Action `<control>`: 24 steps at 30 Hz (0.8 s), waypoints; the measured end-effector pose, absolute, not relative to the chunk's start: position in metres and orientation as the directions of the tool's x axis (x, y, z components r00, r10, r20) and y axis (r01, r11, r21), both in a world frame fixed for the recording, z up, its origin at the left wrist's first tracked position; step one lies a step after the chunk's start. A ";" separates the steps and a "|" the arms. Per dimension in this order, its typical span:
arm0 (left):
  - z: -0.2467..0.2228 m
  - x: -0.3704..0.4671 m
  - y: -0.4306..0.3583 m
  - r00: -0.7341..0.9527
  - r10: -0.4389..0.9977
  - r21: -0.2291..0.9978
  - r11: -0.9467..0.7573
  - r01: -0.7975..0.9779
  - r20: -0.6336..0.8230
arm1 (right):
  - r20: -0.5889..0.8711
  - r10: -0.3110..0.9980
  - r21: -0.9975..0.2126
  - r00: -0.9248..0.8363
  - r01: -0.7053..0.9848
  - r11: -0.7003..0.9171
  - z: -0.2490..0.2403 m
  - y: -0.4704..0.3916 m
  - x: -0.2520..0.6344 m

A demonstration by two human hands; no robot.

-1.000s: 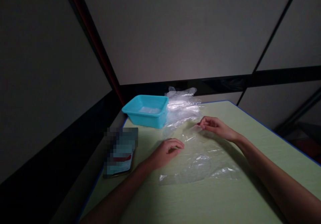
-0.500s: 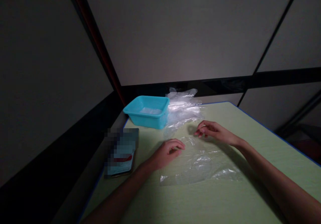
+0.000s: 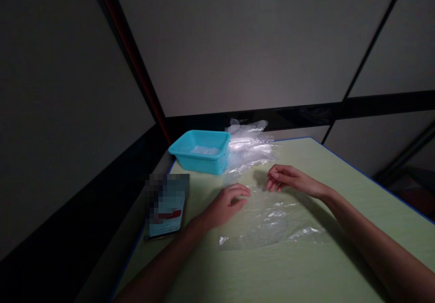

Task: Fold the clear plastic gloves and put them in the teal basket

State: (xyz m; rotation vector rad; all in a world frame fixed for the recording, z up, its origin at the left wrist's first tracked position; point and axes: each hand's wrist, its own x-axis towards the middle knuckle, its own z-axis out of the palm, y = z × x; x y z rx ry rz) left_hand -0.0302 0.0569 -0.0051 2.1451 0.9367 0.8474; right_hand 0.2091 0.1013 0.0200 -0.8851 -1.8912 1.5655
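Already the clear film (image 3: 272, 223) lies spread, slightly wrinkled, on the surface (image 3: 265, 276); the plastic heap (image 3: 250, 146) beside the blue basin (image 3: 200, 163) is bunched. Left hand (image 3: 226, 207) and right hand (image 3: 290, 179), fingers half-curled, grip nothing visible.

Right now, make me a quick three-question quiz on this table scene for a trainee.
1. What colour is the basin?
2. True or false: the device with a screen lies nearer the left hand than the right hand.
3. Where does the clear plastic nearest the hands lie? A) in the basin; B) on the table; C) on the device.
Key: 1. turquoise blue; 2. true; 3. B.
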 end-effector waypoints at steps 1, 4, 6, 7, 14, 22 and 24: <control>-0.002 -0.029 0.056 0.539 0.783 0.705 -0.569 0.424 0.309 | -0.042 0.743 -0.981 -0.668 0.169 0.097 0.021 0.101 0.210; 0.007 -0.020 0.053 0.611 0.740 0.508 -0.654 0.560 0.281 | -0.125 0.675 -0.979 -0.727 0.200 0.035 0.021 0.099 0.211; 0.010 -0.013 0.052 0.678 0.701 0.398 -0.700 0.593 0.221 | -0.154 0.654 -0.978 -0.740 0.210 0.007 0.018 0.098 0.211; 0.010 -0.009 0.052 0.702 0.687 0.364 -0.713 0.600 0.188 | -0.162 0.653 -0.976 -0.740 0.217 0.003 0.016 0.098 0.211; 0.001 -0.007 0.054 0.736 0.674 0.283 -0.719 0.634 0.064 | -0.182 0.658 -0.972 -0.731 0.235 -0.008 0.008 0.103 0.214; -0.003 -0.022 0.056 0.734 0.672 0.277 -0.727 0.629 0.099 | -0.190 0.654 -0.970 -0.733 0.243 -0.008 0.009 0.102 0.214; -0.005 -0.028 0.056 0.691 0.704 0.317 -0.700 0.639 0.161 | -0.168 0.668 -0.971 -0.725 0.239 0.016 0.011 0.103 0.214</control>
